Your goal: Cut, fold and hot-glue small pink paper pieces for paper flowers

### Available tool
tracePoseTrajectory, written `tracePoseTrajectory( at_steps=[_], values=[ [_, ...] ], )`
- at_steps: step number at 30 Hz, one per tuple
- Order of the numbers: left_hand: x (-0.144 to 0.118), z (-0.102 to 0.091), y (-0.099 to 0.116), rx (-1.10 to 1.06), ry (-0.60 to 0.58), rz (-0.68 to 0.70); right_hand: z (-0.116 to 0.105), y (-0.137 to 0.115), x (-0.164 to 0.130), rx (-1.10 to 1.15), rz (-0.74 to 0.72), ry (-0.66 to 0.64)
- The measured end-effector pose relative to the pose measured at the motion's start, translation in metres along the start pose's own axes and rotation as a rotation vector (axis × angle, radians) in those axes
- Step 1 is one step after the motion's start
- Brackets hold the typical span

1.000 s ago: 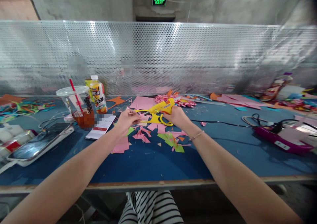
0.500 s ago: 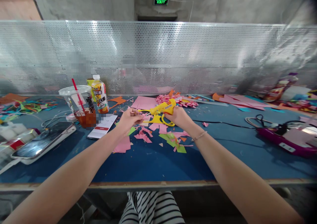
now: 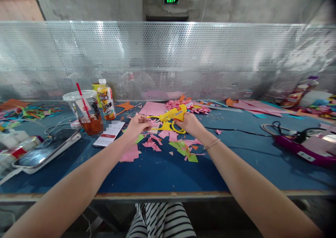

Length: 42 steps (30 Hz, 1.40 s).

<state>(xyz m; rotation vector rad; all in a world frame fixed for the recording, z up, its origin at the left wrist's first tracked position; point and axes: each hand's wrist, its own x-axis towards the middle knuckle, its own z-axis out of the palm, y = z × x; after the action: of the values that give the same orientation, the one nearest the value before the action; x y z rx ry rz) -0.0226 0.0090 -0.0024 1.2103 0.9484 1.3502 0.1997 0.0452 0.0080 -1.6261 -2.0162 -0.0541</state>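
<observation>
Hands meet, right apparently gripping glue gun.

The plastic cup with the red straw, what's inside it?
The plastic cup has a reddish-brown drink at the bottom and a red straw through its lid. The top part looks empty. Whether anything sits down in the drink cannot be seen.

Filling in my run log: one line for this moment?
right hand: grips yellow plastic glue gun | left hand: pinches small pink paper piece | blue table
</observation>
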Motion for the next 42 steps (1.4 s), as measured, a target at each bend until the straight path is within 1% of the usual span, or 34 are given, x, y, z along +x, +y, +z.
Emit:
tracePoseTrajectory(
  at_steps=[6,17,24,28,33,38,42],
  values=[
    [0.0032,-0.002,-0.0035,0.007,-0.005,0.023,-0.0004,0.0007,-0.0003,0.047,-0.019,0.001],
    [0.0038,-0.0021,-0.0046,0.032,0.011,0.045,-0.0022,-0.0012,-0.0004,0.034,0.032,0.026],
    [0.008,-0.0053,-0.0081,0.059,0.038,0.056,-0.0015,-0.0018,-0.0024,-0.009,0.078,0.117],
    [0.008,-0.0045,-0.0076,0.078,0.055,0.076,-0.0024,-0.0032,-0.0034,0.025,0.076,0.105],
    [0.0058,-0.0023,-0.006,0.067,0.03,0.087,-0.0014,-0.0035,-0.0027,0.035,0.074,0.089],
    [0.004,-0.0002,-0.0037,0.053,0.036,0.088,0.0028,-0.0007,-0.0004,0.018,0.073,0.089],
    [0.0045,-0.0003,-0.0037,0.064,0.046,0.081,0.0009,-0.002,-0.0013,0.055,0.036,0.068]
  ],
)
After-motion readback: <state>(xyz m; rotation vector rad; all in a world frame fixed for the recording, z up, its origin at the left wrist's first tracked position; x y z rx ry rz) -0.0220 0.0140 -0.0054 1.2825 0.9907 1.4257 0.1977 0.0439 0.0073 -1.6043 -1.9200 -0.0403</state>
